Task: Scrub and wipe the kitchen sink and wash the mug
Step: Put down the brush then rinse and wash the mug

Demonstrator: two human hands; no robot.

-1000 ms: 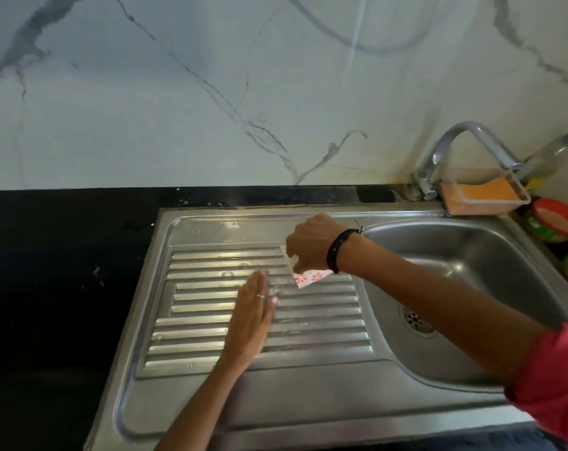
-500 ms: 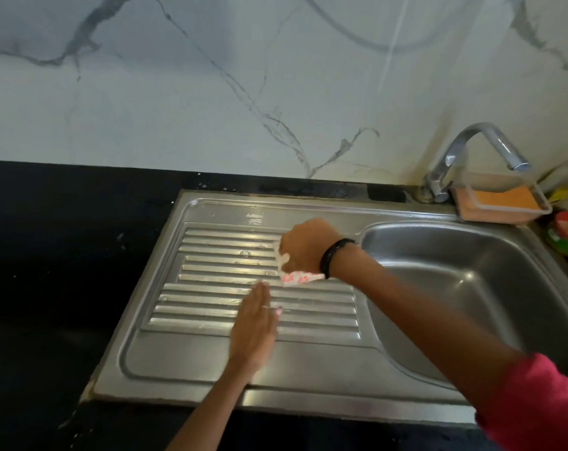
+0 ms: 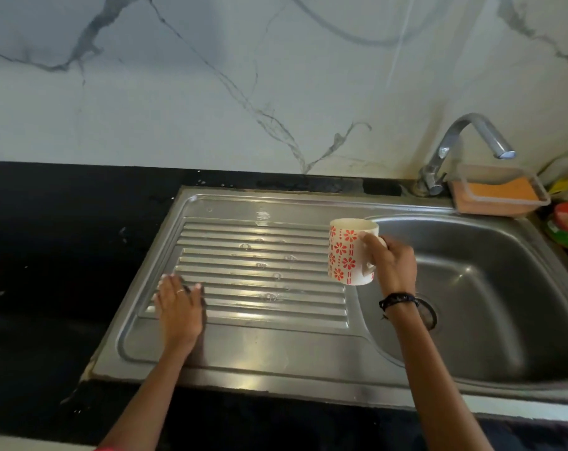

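A person's right hand [image 3: 393, 267] is clamping its grip round the handle of a flowered mug [image 3: 350, 251], holding it upright above the drainboard's [image 3: 259, 271] edge, the sink basin [image 3: 490, 288] just beyond the grip, likely for washing. The left hand [image 3: 178, 304], fingers straight, is lying flat on the ribs well apart from it, seemingly to wipe them or to steady the person.

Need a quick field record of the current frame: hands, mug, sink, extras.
left hand: flat, fingers straight, resting on the ribbed drainboard
right hand: grips the mug's handle side
mug: white with red flowers, upright, at the basin's left edge
sink basin: nothing inside seen
tap: no water seen running
sponge: orange, in a clear tray beside the tap
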